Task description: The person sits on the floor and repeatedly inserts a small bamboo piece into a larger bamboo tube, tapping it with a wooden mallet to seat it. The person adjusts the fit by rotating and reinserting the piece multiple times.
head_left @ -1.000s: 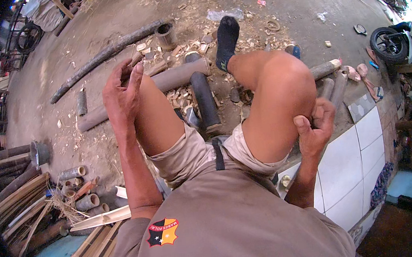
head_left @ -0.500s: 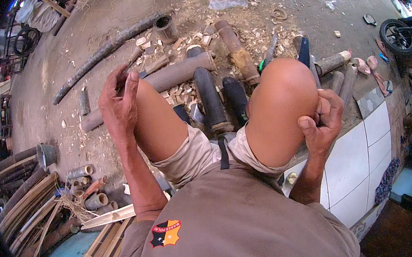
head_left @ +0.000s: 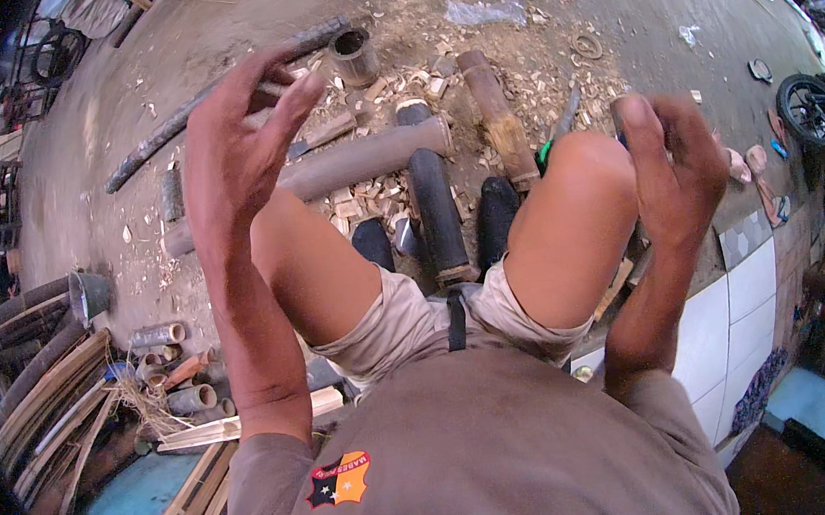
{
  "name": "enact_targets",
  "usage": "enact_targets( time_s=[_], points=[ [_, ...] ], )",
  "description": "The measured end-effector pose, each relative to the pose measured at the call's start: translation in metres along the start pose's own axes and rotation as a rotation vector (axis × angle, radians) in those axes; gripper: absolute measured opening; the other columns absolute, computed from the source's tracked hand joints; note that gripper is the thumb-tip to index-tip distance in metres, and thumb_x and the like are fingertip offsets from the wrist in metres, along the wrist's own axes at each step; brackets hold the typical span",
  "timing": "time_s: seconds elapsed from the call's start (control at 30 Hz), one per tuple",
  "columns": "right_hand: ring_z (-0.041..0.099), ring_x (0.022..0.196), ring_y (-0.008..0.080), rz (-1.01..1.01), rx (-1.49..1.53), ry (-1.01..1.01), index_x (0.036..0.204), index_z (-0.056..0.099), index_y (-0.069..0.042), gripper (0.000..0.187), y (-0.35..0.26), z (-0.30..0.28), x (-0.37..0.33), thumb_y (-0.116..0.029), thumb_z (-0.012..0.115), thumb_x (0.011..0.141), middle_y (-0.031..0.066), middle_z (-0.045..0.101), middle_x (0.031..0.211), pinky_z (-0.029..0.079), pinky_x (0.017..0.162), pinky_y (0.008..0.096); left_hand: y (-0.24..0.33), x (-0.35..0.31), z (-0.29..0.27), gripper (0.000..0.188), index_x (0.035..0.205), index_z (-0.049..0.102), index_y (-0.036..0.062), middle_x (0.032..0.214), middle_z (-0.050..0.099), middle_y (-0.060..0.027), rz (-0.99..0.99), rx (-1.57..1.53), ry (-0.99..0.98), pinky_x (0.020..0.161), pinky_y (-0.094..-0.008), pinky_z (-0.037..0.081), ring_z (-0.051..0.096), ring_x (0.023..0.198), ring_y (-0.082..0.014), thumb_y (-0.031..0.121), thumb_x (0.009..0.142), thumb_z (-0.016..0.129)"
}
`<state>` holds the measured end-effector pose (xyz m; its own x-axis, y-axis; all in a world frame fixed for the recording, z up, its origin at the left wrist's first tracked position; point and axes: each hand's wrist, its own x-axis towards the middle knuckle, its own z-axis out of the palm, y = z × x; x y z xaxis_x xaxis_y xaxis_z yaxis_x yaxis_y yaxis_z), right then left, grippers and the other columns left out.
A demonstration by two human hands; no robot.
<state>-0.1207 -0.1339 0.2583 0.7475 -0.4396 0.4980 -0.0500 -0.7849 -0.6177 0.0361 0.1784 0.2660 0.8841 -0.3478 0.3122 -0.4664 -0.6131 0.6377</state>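
My left hand (head_left: 244,134) is raised above my left knee, empty, its thumb apart from the bent fingers. My right hand (head_left: 676,164) is lifted beside my right knee; its thumb points up, its fingers curl loosely, and nothing shows in it. Between my legs, a thick brown bamboo tube (head_left: 372,154) lies across a dark bamboo length (head_left: 438,215). Beyond my right knee is another bamboo piece (head_left: 495,113) with a scraped yellowish part. A blade with a green part (head_left: 545,155) is partly hidden by that knee.
Wood chips (head_left: 357,203) litter the ground. A hollow bamboo cup (head_left: 354,63) stands behind, near a long dark pole (head_left: 155,149). Split bamboo strips (head_left: 63,425) are piled at lower left. White tiles (head_left: 706,327) lie at right, with a wheel (head_left: 812,110) beyond.
Both hands have risen from beside my knees. The left went up and slightly right; the right went up and outward. The view has shifted slightly.
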Motion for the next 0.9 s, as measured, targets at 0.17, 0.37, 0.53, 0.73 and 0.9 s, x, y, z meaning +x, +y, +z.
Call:
enact_targets(
  time_s=[0.17, 0.37, 0.53, 0.73, 0.9],
  points=[
    [0.066, 0.07, 0.0158, -0.483, 0.054, -0.278, 0.103, 0.071, -0.004, 0.024, -0.064, 0.059, 0.086, -0.026, 0.077, 0.095, 0.0101, 0.067, 0.077, 0.052, 0.066, 0.0319, 0.03, 0.05, 0.009, 0.047, 0.126, 0.07, 0.0057, 0.105, 0.075, -0.0196, 0.256, -0.02, -0.131, 0.083, -0.0436, 0.057, 0.073, 0.093, -0.0349, 0.037, 0.091, 0.078],
    [0.071, 0.088, 0.0425, -0.405, 0.039, -0.68, 0.108, 0.067, -0.006, 0.025, -0.048, 0.145, 0.064, -0.03, 0.064, 0.1, 0.0222, 0.071, 0.093, 0.054, 0.077, 0.0522, -0.034, 0.045, 0.059, 0.047, 0.116, 0.068, 0.0035, 0.099, 0.073, -0.0218, 0.369, 0.111, -0.175, 0.084, -0.0509, 0.057, 0.071, 0.096, -0.0426, 0.037, 0.085, 0.079],
    [0.071, 0.092, 0.0424, -0.359, -0.031, -1.041, 0.115, 0.067, -0.005, 0.027, -0.047, 0.131, 0.059, -0.027, 0.063, 0.1, 0.0223, 0.072, 0.101, 0.055, 0.081, 0.0531, -0.038, 0.008, 0.072, 0.054, 0.12, 0.063, 0.0027, 0.103, 0.072, -0.0232, 0.231, 0.034, -0.43, 0.083, -0.0519, 0.057, 0.071, 0.095, -0.0432, 0.036, 0.082, 0.081],
    [0.069, 0.083, 0.0365, -0.313, -0.04, -0.952, 0.112, 0.067, 0.002, 0.026, -0.044, 0.12, 0.061, -0.018, 0.069, 0.095, 0.023, 0.07, 0.095, 0.054, 0.074, 0.0447, -0.012, 0.012, 0.077, 0.047, 0.116, 0.065, 0.0012, 0.11, 0.071, -0.0242, 0.221, -0.044, -0.472, 0.082, -0.0519, 0.059, 0.071, 0.101, -0.0402, 0.024, 0.079, 0.081],
    [0.064, 0.083, 0.0493, -0.357, -0.106, -0.97, 0.103, 0.063, 0.002, 0.019, -0.031, 0.122, 0.062, -0.016, 0.064, 0.097, 0.0274, 0.067, 0.091, 0.051, 0.074, 0.0523, -0.017, 0.006, 0.12, 0.024, 0.07, 0.074, 0.002, 0.07, 0.069, -0.0214, 0.266, -0.122, -0.148, 0.06, -0.0484, 0.057, 0.071, 0.067, -0.0397, 0.025, 0.067, 0.077]
  ],
)
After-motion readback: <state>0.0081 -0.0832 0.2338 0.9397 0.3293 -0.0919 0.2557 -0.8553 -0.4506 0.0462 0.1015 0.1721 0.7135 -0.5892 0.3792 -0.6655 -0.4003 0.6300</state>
